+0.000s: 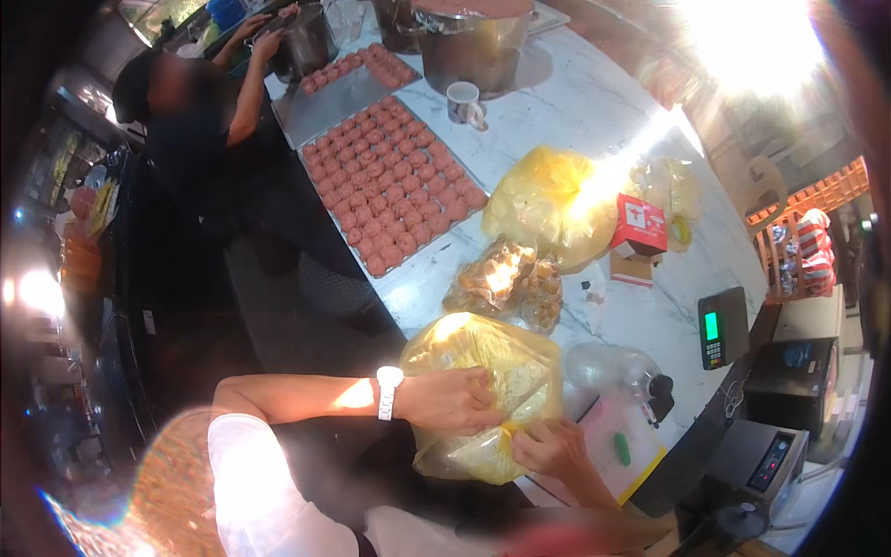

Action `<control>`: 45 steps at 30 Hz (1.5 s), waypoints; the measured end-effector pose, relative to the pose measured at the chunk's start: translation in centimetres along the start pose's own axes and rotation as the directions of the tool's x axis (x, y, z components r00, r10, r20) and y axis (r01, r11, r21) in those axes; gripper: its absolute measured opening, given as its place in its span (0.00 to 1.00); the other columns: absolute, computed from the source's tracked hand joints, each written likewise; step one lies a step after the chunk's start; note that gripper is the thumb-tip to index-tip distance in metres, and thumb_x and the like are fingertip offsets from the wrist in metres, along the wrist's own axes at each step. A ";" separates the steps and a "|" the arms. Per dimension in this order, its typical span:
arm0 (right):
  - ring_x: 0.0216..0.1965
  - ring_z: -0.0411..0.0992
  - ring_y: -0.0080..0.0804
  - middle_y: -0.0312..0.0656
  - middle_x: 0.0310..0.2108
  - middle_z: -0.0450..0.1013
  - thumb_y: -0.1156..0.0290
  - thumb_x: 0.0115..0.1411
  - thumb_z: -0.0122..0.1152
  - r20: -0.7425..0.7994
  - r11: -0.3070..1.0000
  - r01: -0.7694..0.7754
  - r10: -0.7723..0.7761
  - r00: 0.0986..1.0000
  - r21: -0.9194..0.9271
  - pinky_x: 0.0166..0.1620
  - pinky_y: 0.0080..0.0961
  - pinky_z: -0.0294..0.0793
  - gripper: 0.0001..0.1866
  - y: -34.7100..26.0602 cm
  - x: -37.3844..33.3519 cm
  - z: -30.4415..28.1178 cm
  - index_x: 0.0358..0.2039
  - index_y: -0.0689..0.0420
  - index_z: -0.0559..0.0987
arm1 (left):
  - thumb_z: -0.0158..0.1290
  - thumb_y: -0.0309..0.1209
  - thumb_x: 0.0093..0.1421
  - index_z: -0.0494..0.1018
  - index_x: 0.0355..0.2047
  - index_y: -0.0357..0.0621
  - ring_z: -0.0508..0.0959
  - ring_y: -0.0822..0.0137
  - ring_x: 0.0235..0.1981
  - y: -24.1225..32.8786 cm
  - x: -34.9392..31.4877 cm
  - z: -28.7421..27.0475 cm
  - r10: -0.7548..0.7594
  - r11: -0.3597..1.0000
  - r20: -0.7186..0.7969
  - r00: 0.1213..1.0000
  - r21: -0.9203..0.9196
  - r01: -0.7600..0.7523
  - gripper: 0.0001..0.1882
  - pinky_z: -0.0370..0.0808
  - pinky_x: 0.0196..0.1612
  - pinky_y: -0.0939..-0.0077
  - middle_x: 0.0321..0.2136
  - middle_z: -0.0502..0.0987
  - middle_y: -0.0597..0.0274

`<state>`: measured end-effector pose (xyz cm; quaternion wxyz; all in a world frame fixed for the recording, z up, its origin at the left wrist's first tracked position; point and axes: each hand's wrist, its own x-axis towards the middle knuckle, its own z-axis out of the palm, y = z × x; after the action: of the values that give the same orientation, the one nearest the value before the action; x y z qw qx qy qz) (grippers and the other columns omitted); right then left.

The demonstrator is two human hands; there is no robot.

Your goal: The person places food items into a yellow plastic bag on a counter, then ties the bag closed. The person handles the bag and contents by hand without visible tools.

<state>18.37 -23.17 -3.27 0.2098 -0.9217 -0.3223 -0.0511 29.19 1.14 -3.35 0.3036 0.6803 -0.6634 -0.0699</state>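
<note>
A bulging yellow plastic bag (pixel 464 355), translucent and with pale contents, sits at the near edge of the table in front of me. My left hand (pixel 450 401), with a white watch on its wrist, reaches across from the left; its fingers are curled on the upper part of the bag. Just to its right, my right hand (pixel 552 447) pinches gathered plastic of the same bag. The two hands are close together but apart. What exactly the bag holds cannot be made out. Right behind it lies a clear bag of small brownish round items (pixel 506 283).
A second full yellow bag (pixel 548 200) and a red box (pixel 640 226) stand farther back. Trays of raw meatballs (pixel 394 181), a mug (pixel 464 104) and a large steel pot (pixel 475 56) occupy the far side. A digital scale (pixel 723 328) is at right. A co-worker (pixel 200 116) works at far left.
</note>
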 end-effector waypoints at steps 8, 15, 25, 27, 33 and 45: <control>0.22 0.68 0.26 0.29 0.22 0.63 0.64 0.44 0.66 0.065 0.999 0.037 -0.040 0.997 0.036 0.27 0.25 0.67 0.10 2.4 -0.9 1.7 0.26 0.41 0.73 | 0.53 0.33 0.59 0.73 0.36 0.46 0.71 0.70 0.29 -1.7 -1.3 2.1 -0.011 1.000 -0.118 0.993 -0.021 0.008 0.07 0.67 0.47 0.70 0.22 0.66 0.67; 0.22 0.69 0.29 0.33 0.21 0.63 0.67 0.44 0.68 0.057 0.971 -0.191 0.185 0.981 0.144 0.25 0.27 0.67 0.10 0.4 0.0 0.6 0.23 0.48 0.72 | 0.55 0.32 0.57 0.73 0.33 0.45 0.72 0.67 0.26 -1.2 -0.3 1.7 -0.186 0.971 -0.114 0.976 -0.174 0.165 0.06 0.67 0.48 0.66 0.17 0.66 0.65; 0.26 0.72 0.17 0.32 0.31 0.74 0.71 0.61 0.63 0.277 0.005 -0.512 0.836 0.473 0.859 0.25 0.15 0.65 0.06 -3.8 0.6 2.5 0.33 0.60 0.80 | 0.56 0.30 0.53 0.74 0.40 0.45 0.75 0.61 0.37 3.9 0.5 1.1 -0.669 0.718 -0.297 0.681 -0.495 0.490 0.13 0.65 0.51 0.63 0.32 0.76 0.60; 0.28 0.73 0.17 0.33 0.31 0.75 0.71 0.61 0.63 0.282 -0.080 -0.445 0.867 0.410 0.892 0.26 0.14 0.64 0.06 -4.5 1.7 2.7 0.35 0.59 0.80 | 0.56 0.31 0.53 0.74 0.42 0.45 0.74 0.59 0.42 4.8 0.8 1.2 -0.717 0.674 -0.285 0.636 -0.515 0.529 0.14 0.64 0.52 0.65 0.36 0.76 0.57; 0.31 0.71 0.15 0.34 0.34 0.76 0.72 0.63 0.60 0.219 -0.115 -0.268 0.890 0.400 0.957 0.30 0.12 0.63 0.08 -6.0 2.9 2.8 0.42 0.59 0.77 | 0.56 0.27 0.56 0.73 0.47 0.41 0.77 0.58 0.46 5.5 1.9 1.6 -0.715 0.611 -0.280 0.641 -0.696 0.377 0.17 0.71 0.50 0.63 0.43 0.78 0.56; 0.28 0.66 0.13 0.33 0.34 0.73 0.81 0.63 0.56 -0.126 0.200 -0.210 0.939 0.322 0.957 0.28 0.11 0.62 0.07 -6.1 3.9 7.4 0.42 0.60 0.75 | 0.60 0.21 0.55 0.73 0.46 0.38 0.84 0.67 0.35 3.3 1.4 4.3 -0.727 0.646 -0.404 0.554 -0.677 0.353 0.17 0.80 0.40 0.78 0.34 0.81 0.56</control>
<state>17.42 -13.54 -6.87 0.7162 -0.6364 0.2399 -0.1564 24.42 -1.31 -4.73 0.6456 0.7261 -0.2137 -0.1015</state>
